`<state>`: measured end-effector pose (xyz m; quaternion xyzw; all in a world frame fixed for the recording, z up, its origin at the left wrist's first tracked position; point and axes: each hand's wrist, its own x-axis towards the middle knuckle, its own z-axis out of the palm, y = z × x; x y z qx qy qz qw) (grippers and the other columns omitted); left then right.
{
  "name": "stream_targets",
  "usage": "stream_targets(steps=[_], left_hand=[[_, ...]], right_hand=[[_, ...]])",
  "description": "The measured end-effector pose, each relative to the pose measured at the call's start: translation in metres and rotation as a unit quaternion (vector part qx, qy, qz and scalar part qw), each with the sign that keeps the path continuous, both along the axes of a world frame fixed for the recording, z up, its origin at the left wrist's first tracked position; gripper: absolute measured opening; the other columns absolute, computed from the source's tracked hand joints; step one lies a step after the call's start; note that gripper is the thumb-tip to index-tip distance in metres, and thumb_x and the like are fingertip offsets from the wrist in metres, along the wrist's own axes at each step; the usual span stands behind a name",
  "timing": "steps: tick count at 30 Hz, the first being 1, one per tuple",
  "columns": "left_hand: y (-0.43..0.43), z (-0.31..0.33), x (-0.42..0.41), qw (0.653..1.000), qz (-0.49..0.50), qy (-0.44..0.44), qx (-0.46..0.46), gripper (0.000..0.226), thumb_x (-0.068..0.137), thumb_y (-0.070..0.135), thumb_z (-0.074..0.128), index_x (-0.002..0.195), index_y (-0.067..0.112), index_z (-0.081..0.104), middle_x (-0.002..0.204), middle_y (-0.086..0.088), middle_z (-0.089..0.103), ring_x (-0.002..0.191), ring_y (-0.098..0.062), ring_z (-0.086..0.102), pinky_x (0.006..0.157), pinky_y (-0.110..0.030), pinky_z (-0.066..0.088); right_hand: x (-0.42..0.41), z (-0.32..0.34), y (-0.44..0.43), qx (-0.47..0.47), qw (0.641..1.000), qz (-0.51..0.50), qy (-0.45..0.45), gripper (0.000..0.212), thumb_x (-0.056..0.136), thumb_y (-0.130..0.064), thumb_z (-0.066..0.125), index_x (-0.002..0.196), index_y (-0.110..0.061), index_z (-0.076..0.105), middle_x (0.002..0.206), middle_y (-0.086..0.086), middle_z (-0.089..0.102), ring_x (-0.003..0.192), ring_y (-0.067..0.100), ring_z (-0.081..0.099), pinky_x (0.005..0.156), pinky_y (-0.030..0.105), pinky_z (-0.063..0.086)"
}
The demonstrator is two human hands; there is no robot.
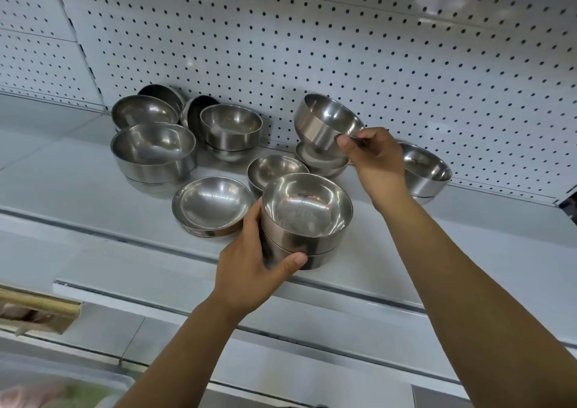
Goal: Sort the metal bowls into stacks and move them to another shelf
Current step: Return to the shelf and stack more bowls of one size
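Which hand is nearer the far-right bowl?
Right. The right hand, pinching a tilted bowl, is just left of the far-right bowl; the left hand grips a bowl stack farther left.

A dark bowl point(164, 94) in the back row sits half hidden behind nearer bowls point(143, 111). The right hand point(376, 161) covers part of the far-right bowl point(427, 170). Bottom left, a blurred tray point(62, 385) — cut off by the edge — holds something pinkish, unidentifiable.

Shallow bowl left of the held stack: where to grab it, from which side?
Pinch the shallow bowl by its near-left rim, thumb inside, coming from the front. Its wall is low and flared, and the left hand holding the stack crowds its right side.
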<state>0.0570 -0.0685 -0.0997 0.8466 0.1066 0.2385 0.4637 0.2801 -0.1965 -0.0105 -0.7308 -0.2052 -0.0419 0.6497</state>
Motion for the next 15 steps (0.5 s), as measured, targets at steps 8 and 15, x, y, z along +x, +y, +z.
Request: stream_targets(steps=[8, 15], left_hand=[[0.0, 0.001, -0.002, 1.0, 0.0, 0.006, -0.001, 0.105, 0.07, 0.091, 0.055, 0.155, 0.045, 0.014, 0.145, 0.017, 0.054, 0.126, -0.014, 0.058, 0.098, -0.039, 0.055], [-0.002, 0.004, -0.003, 1.0, -0.007, 0.007, 0.001, 0.1, 0.075, 0.085, 0.056, 0.156, 0.047, 0.011, 0.15, 0.016, 0.05, 0.132, -0.015, 0.055, 0.103, -0.043, 0.053]], right_hand=[[-0.064, 0.009, -0.039, 0.054, 0.995, 0.054, -0.059, 0.025, 0.084, -0.007, 0.082, 0.097, -0.018, 0.064, 0.095, -0.012, 0.071, 0.094, 0.004, 0.07, 0.091, 0.022, 0.054], [-0.104, -0.004, -0.059, 0.034, 0.992, 0.095, -0.082, 0.031, 0.075, -0.025, 0.085, 0.098, -0.025, 0.066, 0.097, -0.008, 0.073, 0.099, 0.014, 0.071, 0.099, 0.029, 0.055]])
